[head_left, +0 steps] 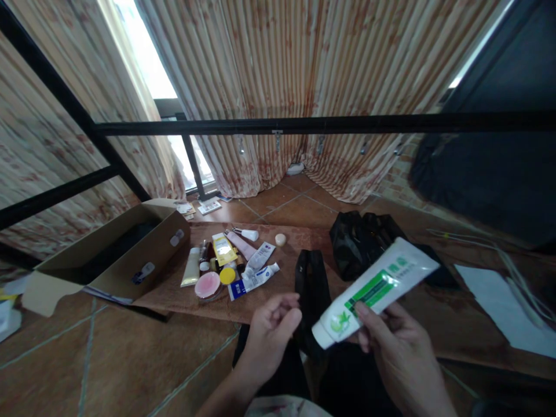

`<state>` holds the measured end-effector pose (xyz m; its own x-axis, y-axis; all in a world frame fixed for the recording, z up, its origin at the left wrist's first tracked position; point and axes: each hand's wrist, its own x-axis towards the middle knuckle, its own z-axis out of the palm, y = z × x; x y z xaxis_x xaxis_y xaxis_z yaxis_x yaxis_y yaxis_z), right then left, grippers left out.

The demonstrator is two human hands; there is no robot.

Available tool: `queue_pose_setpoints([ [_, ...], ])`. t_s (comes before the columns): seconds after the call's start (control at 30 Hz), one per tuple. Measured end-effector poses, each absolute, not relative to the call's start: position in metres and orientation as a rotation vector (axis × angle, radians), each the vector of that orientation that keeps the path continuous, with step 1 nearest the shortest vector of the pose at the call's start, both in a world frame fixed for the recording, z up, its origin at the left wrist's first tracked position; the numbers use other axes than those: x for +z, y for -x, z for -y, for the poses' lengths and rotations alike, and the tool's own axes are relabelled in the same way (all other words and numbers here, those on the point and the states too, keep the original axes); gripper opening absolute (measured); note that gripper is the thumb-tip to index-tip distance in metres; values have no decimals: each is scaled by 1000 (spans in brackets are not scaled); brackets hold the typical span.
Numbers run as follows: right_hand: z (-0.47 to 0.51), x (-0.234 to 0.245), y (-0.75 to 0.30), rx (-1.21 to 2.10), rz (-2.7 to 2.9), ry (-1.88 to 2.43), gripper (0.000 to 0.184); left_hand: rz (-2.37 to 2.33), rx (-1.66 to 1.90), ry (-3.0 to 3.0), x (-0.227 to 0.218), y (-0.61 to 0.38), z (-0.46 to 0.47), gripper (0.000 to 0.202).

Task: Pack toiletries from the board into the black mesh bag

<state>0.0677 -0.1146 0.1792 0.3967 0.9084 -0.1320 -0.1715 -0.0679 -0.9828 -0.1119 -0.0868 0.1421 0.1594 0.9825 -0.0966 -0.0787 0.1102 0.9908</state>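
My right hand (395,341) holds a white squeeze tube (376,292) with a green label, thumb on its front. The tube is tilted, its cap pointing down and left. At the left edge of a narrow black pouch (319,289), my left hand (275,333) is closed, thumb and fingers pinching its side. Left of the hands lies a group of toiletries: a yellow packet (224,249), a blue and white tube (254,282), a pink round case (207,285), a yellow-lidded jar (227,275) and a cream tube (190,267).
An open cardboard box (160,249) with something dark inside stands at the left. A dark bag (354,243) sits behind the white tube. White paper (504,301) and pale cords (508,260) lie at the right. A black metal bar (260,126) crosses before the curtains (269,63).
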Motion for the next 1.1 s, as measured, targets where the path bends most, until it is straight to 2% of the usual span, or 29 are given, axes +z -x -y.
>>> queue_pose_setpoints([
  [0.07,108,187,-70,840,759,1436,31,-1244,1125,-1236,134,109,73,42],
  [0.13,100,194,-68,692,834,1546,34,-1324,1001,-1367,127,105,64,49],
  [0.23,90,194,-62,636,1062,1669,37,-1348,860,-1489,121,99,59,44],
  [0.47,85,181,-49,386,1700,2187,31,-1341,896,-1522,123,93,60,38],
  [0.6,78,183,-47,397,1834,2411,32,-1356,894,-1561,125,92,61,39],
  [0.9,58,179,-41,435,2135,2390,29,-1401,861,-1615,128,85,66,44],
  [1.1,59,180,-39,370,2120,2396,29,-1379,911,-1581,126,89,65,41],
])
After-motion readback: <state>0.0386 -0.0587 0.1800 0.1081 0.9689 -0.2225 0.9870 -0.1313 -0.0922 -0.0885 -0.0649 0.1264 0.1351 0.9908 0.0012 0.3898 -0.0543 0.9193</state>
